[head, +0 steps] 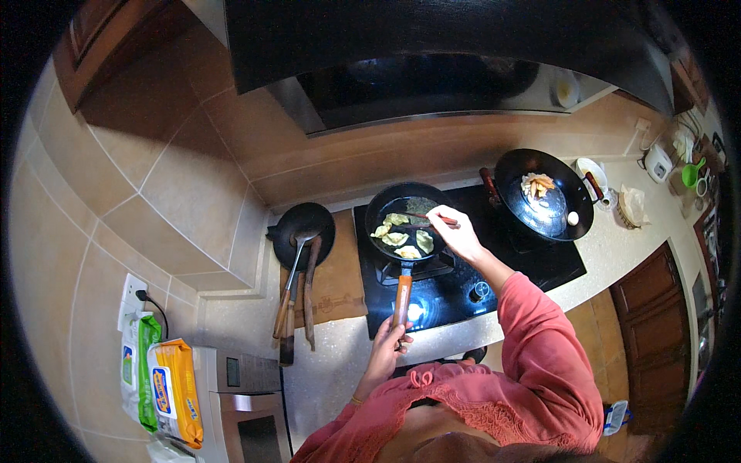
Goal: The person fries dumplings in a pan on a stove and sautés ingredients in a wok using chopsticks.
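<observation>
My left hand (391, 345) grips the wooden handle (403, 298) of a black frying pan (379, 199) on the left burner of a black glass hob. Above the pan, my right hand (455, 232) holds reddish-brown chopsticks (443, 220), whose tips reach in over the food. Several dumplings (395, 239) lie in the left and near parts of the pan, some pale green, one whiter with browned patches (408, 252). The chopsticks are close to the upper dumpling (396, 219); whether they touch it I cannot tell.
A black wok (512, 168) with pale food pieces (538, 186) and a white round item stands on the right. Left of the hob (556, 266) are a smaller black pan (283, 231), a metal ladle (299, 254) and wooden utensils. The range hood (405, 121) hangs overhead. Wipe packs (176, 393) sit on an appliance.
</observation>
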{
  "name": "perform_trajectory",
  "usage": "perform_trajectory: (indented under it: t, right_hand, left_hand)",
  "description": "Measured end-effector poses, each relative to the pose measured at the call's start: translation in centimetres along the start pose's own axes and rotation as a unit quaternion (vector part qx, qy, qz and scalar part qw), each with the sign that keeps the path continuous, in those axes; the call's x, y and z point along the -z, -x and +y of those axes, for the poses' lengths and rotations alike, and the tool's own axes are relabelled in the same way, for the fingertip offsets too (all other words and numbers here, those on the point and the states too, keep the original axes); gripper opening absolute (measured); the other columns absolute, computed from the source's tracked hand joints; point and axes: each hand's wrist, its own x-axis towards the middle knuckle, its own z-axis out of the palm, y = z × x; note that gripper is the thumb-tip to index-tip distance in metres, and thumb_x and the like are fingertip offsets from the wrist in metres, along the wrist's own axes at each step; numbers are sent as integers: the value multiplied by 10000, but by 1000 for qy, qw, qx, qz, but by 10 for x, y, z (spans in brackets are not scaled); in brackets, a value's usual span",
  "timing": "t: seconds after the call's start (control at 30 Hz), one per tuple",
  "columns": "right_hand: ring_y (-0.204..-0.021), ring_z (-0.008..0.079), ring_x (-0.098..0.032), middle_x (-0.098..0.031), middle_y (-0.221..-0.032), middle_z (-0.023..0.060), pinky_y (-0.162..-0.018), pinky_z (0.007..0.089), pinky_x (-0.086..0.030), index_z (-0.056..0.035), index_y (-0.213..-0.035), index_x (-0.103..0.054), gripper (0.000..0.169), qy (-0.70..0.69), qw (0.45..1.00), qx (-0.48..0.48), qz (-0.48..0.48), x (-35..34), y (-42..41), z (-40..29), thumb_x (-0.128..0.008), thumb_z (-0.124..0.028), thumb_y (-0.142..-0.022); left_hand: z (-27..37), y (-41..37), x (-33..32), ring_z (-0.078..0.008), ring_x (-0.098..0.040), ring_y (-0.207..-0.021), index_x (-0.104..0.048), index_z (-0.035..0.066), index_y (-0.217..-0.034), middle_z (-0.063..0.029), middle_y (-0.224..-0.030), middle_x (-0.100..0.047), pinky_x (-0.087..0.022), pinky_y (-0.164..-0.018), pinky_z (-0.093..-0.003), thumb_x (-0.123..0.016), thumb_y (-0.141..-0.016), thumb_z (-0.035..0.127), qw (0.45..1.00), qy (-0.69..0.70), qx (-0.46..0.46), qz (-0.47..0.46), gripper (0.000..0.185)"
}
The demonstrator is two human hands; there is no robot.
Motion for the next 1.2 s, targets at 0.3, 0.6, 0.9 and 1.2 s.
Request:
perform_trajectory:
  t: [0.3,0.6,0.9,1.2]
  right_hand:
    - [-611,110,-605,-626,-748,49,-534,215,-491,-30,-811,-589,221,-216,962,-57,155,-13,-43,51,-564,-218,-924]
    - [-613,213,-663,-640,-804,146,-493,261,-550,15,-880,-559,182,-226,934,-155,227,12,-60,54,-523,-163,-897]
    - [-651,126,-617,-617,-782,51,-568,217,-510,-28,-843,-584,164,-191,969,-63,145,-10,-52,40,-551,-175,-908]
    - [-617,135,-595,-596,-763,61,-511,231,-517,-20,-798,-576,191,-217,964,-78,134,-9,-49,59,-578,-176,-909]
  left_hand:
    - [-8,-3,4,-77,-559,-792,-418,109,-1327,-34,-1111,-602,-402,-622,-202,-511,-952,243,1000,7,-3,4,408]
    - [-6,1,-1,-74,-562,-800,-432,107,-1312,-30,-1110,-607,-402,-629,-201,-509,-954,246,1000,0,-4,15,391]
    - [-5,2,-1,-76,-558,-793,-429,95,-1307,-32,-1104,-609,-399,-624,-199,-513,-954,246,1000,1,-13,9,394]
    - [-3,4,-2,-72,-554,-794,-416,95,-1327,-36,-1118,-599,-398,-629,-194,-513,-953,234,1000,4,-10,11,410]
